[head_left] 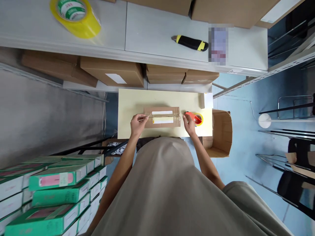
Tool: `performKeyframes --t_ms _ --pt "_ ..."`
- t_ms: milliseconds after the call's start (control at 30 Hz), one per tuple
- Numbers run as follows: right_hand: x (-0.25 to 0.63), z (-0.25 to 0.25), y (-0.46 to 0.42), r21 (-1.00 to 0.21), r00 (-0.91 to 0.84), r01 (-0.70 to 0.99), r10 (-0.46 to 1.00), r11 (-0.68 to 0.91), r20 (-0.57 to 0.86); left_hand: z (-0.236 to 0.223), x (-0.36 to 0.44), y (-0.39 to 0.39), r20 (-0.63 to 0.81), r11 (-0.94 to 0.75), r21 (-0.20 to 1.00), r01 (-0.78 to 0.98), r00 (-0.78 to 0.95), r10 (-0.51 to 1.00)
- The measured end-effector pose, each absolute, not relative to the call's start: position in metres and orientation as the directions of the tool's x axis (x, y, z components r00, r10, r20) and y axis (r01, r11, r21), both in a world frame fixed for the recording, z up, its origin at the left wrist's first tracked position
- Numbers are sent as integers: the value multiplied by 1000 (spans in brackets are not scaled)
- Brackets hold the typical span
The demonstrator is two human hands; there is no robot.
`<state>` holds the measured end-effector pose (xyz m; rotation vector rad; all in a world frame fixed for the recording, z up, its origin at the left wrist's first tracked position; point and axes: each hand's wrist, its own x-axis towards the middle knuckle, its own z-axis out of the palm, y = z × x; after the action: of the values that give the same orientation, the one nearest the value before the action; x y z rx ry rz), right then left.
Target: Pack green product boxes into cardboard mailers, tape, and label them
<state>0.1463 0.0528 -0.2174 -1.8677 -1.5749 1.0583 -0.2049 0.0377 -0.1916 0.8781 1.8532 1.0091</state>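
A closed cardboard box [162, 124] lies flat on the pale yellow tabletop [137, 96], with white label strips on top and shiny clear tape around its right end. At the box's left end, my left hand [139, 124] pinches what looks like a thin clear strip of packing tape. My right hand [189, 125] is closed at the left side of an orange tape dispenser [191, 115] holding a yellow roll. Part of the dispenser is hidden behind the fingers. A gap separates this hand from the box's right end.
A small white box [206, 100] stands at the table's back right corner. The shelf above holds a yellow tape roll [76, 19] and a utility knife [192, 43]. An opened carton [221, 132] stands right; green-and-white boxes [59, 183] are stacked left.
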Motion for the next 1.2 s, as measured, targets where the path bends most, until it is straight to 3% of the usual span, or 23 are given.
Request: performKeyframes --t_ms 100,167,267,467,633,733,833,900,1000,1200 --pt "175 -230 38 -435 219 842 940 -318 -263 -183 -203 32 -125 296 861 414 -392 912" --pt "185 -242 33 -244 266 908 918 -341 -294 -175 -199 31 7 210 793 572 -354 935" --pt "187 -257 36 -195 240 930 917 -312 -318 -162 -192 33 90 124 714 689 -265 960" --pt "188 -261 54 -271 266 896 914 -352 -308 -138 -180 30 113 61 693 719 -191 975" --pt "199 -233 53 -356 286 852 910 -385 -300 -118 -173 26 90 39 816 576 -193 977" --pt "196 -191 47 -599 277 724 940 -341 -200 -101 -160 23 3 64 894 443 -148 989" --pt "175 -135 42 -862 212 469 972 -191 -100 -81 -140 19 -55 50 949 312 6 998" --pt "152 -98 40 -943 115 309 989 -122 -90 -69 -126 17 -39 16 973 231 99 994" --pt "111 -60 41 -981 -29 166 994 -100 -107 -56 -114 13 29 -51 981 186 119 993" --pt "50 -36 44 -988 -252 12 956 -154 -152 -43 -123 -5 183 -144 942 304 -102 978"
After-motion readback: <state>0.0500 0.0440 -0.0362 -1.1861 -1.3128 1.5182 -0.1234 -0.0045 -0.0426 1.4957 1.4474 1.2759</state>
